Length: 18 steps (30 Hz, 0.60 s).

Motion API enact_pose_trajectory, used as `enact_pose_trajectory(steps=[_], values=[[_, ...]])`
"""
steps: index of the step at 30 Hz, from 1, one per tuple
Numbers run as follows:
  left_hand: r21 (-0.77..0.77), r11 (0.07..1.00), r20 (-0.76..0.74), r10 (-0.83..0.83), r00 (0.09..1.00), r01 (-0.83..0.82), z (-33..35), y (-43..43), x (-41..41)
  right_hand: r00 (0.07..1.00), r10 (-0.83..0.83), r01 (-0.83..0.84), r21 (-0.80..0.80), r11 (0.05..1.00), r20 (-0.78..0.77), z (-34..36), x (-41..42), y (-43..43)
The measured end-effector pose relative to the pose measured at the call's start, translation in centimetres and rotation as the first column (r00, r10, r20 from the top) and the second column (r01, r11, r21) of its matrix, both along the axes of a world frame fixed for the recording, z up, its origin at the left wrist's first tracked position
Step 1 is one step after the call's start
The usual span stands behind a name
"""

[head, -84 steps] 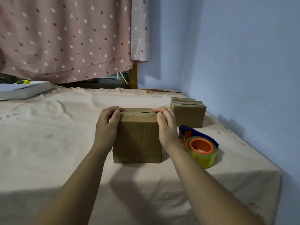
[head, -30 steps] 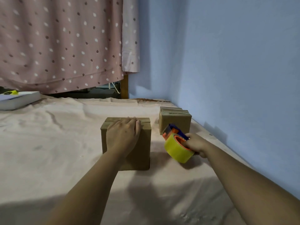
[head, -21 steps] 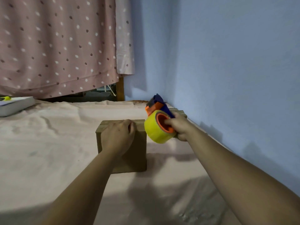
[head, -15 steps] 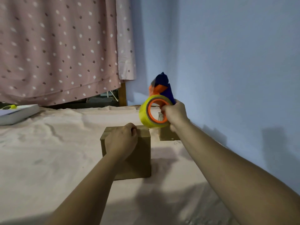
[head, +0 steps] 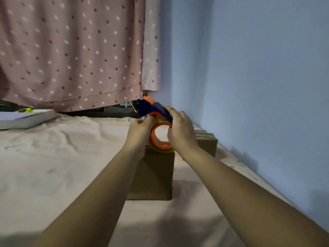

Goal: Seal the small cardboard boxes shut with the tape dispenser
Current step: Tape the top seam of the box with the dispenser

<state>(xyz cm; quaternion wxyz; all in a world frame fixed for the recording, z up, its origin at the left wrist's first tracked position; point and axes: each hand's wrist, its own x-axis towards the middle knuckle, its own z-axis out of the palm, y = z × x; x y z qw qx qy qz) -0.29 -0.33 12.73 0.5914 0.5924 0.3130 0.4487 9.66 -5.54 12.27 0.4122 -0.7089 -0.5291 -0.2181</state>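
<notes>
**Tape dispenser (head: 154, 109) held in both hands over the near cardboard box (head: 154, 175)**

The right hand (head: 181, 133) grips the tape dispenser from the right side. Its fingers curl over the blue frame and down across the yellowish tape roll (head: 161, 151), and they cover part of the roll's orange core. The left hand (head: 140, 133) comes in from the other side with its fingers curled. Its thumb and fingertips are bunched together and pinch at the roll's rim just under the blue frame. Whether a tape end lies between them cannot be told. The dispenser's orange-tipped head points up and away from the person, towards the curtain.

The roll's lower edge sits at the top of the near cardboard box, directly above it. Whether it rests on the box or hangs just clear is not plain. The left forearm hides the box's left part, and its top flaps are hidden behind the hands.

A second cardboard box (head: 207, 143) stands just beyond and to the right, close to the blue wall (head: 258, 77). Both boxes stand on a wrinkled pale pink sheet (head: 53, 166). At the far left of the sheet lies a thick white book (head: 26, 119) with a small yellow object (head: 25, 110) on top. A dusty-pink dotted curtain (head: 71, 50) hangs behind.
</notes>
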Motion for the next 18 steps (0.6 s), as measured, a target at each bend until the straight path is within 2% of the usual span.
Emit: enact_pose_trajectory(steps=[3,7,9,13,16,18], values=[[-0.134,0.983,0.073,0.137,0.988,-0.127,0.4,0.2,0.8,1.000,0.009,-0.009,-0.003,1.000,0.004,0.0,0.1,-0.4],[-0.170,0.945,0.112,0.300,0.947,-0.279,0.0,0.6,0.9,0.999,0.005,-0.005,-0.009,1.000,-0.043,-0.2,0.2,-0.9],[-0.096,0.939,0.079,0.337,0.938,-0.329,-0.3,1.2,0.2,0.998,0.008,-0.008,-0.003,1.000,-0.061,-0.3,0.3,-1.0],[0.144,0.927,-0.001,0.349,0.937,-0.345,-1.1,1.9,-1.4,0.994,0.032,-0.030,0.022,0.999,-0.104,-0.5,0.4,-1.3],[0.225,0.910,-0.029,0.363,0.931,-0.347,-1.1,2.5,-2.3,0.986,0.060,-0.053,0.049,0.997,-0.155,-0.8,0.5,-1.7],[0.223,0.906,-0.066,0.382,0.922,-0.359,-1.0,3.0,-2.7,0.968,0.077,-0.066,0.054,0.996,-0.238,-1.1,0.4,-1.7]])
